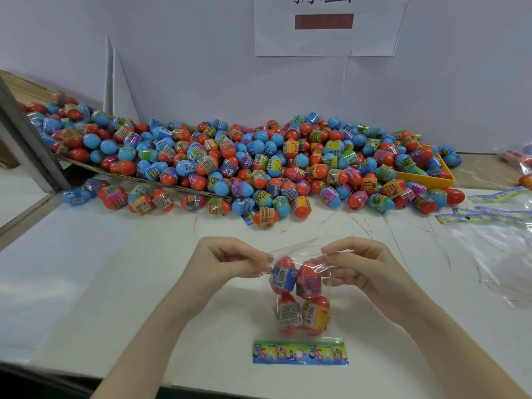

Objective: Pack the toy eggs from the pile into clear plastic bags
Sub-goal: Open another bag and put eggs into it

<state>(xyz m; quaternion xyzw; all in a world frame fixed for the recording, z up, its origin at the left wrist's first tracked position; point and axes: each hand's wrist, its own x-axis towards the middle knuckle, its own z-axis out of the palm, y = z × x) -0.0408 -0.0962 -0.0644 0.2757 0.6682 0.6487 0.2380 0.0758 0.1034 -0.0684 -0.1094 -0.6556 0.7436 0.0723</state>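
Currently the left hand [230, 259] and the right hand [355, 264] each pinch one side of the open mouth of a clear plastic bag [300, 295], fingers curled onto the film, with the mouth facing away from the person. The bag lies on the white surface [115, 283] directly between the hands and contains four toy eggs [299, 298] in two rows; its printed header card [300, 353] lies flat at the closed end nearest the person. The film appears thin, limp and slippery, so it probably creases easily and offers no support of its own; hold it at the mouth edges, as both hands do, rather than at the middle. The eggs look like light, rigid plastic shells with shrink-wrapped labels; they are likely to roll and slide toward the mouth if the bag is tilted that way. Beyond the hands, the pile [259, 165] of blue and orange eggs spreads across the back of the surface, partly over a yellow tray [431, 175]. Spare empty bags [495, 240] lie to the right.
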